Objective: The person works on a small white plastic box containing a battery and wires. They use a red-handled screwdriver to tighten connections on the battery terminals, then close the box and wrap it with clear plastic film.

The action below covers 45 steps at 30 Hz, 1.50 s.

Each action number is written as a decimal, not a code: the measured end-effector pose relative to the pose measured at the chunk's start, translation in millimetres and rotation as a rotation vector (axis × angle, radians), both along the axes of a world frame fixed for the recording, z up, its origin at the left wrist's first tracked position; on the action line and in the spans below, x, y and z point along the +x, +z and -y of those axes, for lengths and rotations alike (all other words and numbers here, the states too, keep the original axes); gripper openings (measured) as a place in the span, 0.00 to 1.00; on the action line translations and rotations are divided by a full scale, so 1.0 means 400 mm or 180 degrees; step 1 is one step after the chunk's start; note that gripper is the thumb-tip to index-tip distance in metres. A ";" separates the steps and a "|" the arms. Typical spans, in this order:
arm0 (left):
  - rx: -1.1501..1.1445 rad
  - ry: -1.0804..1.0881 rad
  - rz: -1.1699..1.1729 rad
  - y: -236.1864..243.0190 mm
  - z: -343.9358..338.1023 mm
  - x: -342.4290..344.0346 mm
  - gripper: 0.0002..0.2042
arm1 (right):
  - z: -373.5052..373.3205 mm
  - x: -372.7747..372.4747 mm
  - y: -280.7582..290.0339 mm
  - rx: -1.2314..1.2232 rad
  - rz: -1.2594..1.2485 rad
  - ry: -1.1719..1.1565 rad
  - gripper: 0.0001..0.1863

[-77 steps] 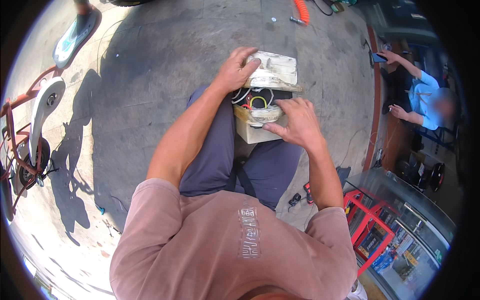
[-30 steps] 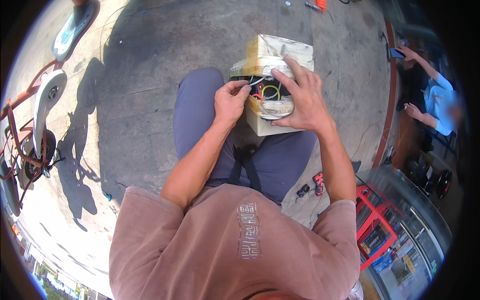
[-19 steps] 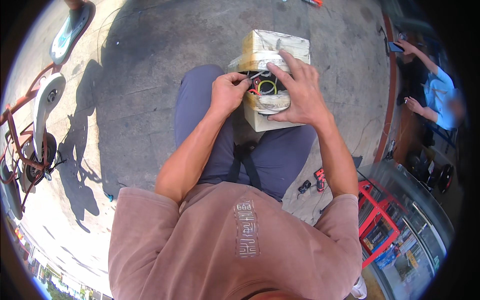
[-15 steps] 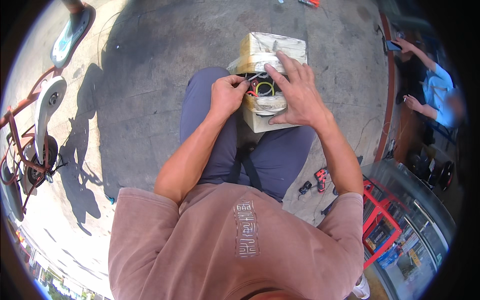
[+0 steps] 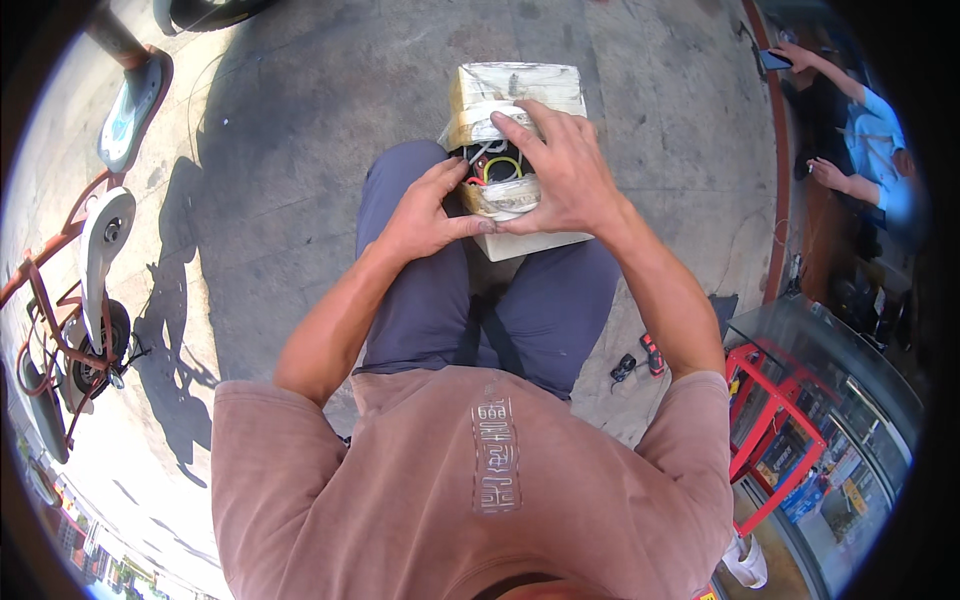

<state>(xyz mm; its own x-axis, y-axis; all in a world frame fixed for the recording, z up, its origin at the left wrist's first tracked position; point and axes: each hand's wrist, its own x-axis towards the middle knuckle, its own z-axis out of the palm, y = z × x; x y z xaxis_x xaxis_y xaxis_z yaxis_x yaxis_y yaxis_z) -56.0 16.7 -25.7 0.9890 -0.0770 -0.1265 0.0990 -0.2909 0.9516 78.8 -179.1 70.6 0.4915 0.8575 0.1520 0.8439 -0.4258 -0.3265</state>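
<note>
A pale box-shaped unit wrapped in clear tape [image 5: 518,88] rests on my knees, its open side showing black, white, yellow and red wires [image 5: 490,165]. My left hand [image 5: 425,210] pinches at the wires at the box's near left edge, fingers closed on them. My right hand [image 5: 555,165] lies over the top of the opening, fingers spread across the tape and wires, thumb pressed along the box's front edge. I sit in blue trousers and a pink shirt.
Concrete ground lies all around. A scooter frame with a wheel [image 5: 85,300] stands at the left. Small tools [image 5: 640,360] lie on the ground by my right leg. A red metal rack [image 5: 770,420] stands at lower right. Another person in a blue shirt [image 5: 865,135] sits at upper right.
My left hand came off the top of the box and down to the wires. My right hand moved up over the opening. The box sits a little farther out on my knees.
</note>
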 end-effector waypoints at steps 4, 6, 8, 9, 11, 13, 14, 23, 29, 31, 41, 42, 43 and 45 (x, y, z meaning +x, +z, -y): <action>-0.0148 0.0137 -0.0234 0.004 -0.014 0.013 0.46 | 0.002 0.000 0.000 0.0109 -0.0037 -0.0076 0.55; 0.0243 0.0355 0.0033 -0.006 -0.009 0.008 0.50 | 0.002 0.002 -0.001 0.0173 -0.0032 -0.0085 0.55; 0.0181 0.0808 0.0143 0.027 0.015 0.006 0.55 | 0.007 0.009 -0.006 0.0237 -0.0021 -0.0079 0.55; 0.0027 0.0995 0.0226 0.028 0.018 0.013 0.64 | 0.012 0.006 -0.008 0.0210 -0.0027 -0.0087 0.54; 0.0269 0.0462 0.0825 -0.010 -0.017 0.060 0.67 | 0.010 0.002 -0.003 0.0184 -0.0040 -0.0055 0.51; -0.0165 0.0118 0.0724 -0.017 -0.043 0.080 0.69 | 0.015 -0.045 0.024 0.0399 0.0295 -0.0264 0.44; -0.0039 0.0101 0.0660 -0.007 -0.054 0.088 0.69 | 0.023 -0.079 0.043 0.0496 0.0480 -0.0370 0.41; 0.0340 -0.0018 0.0758 0.014 -0.050 0.066 0.68 | -0.026 -0.409 -0.277 0.4302 -0.5324 -0.5306 0.42; -0.0297 -0.0012 0.0849 -0.012 -0.130 0.183 0.37 | -0.092 -0.324 -0.298 0.6611 -0.4726 -0.3848 0.37; -0.0300 0.0675 0.0515 0.019 -0.106 0.318 0.31 | -0.083 -0.326 -0.322 0.6561 -0.4752 -0.3893 0.36; -0.0363 0.0383 -0.0588 -0.040 -0.054 0.435 0.28 | -0.088 -0.298 -0.335 0.6253 -0.4675 -0.4225 0.36; -0.0340 0.0416 -0.0548 -0.044 -0.051 0.423 0.28 | -0.083 -0.303 -0.345 0.6128 -0.4709 -0.4369 0.36; -0.0306 0.0449 -0.0507 -0.036 -0.043 0.408 0.27 | -0.079 -0.300 -0.346 0.6086 -0.4702 -0.4322 0.36; -0.0159 0.0518 -0.0383 -0.026 -0.034 0.376 0.26 | -0.066 -0.295 -0.345 0.6072 -0.4754 -0.4283 0.36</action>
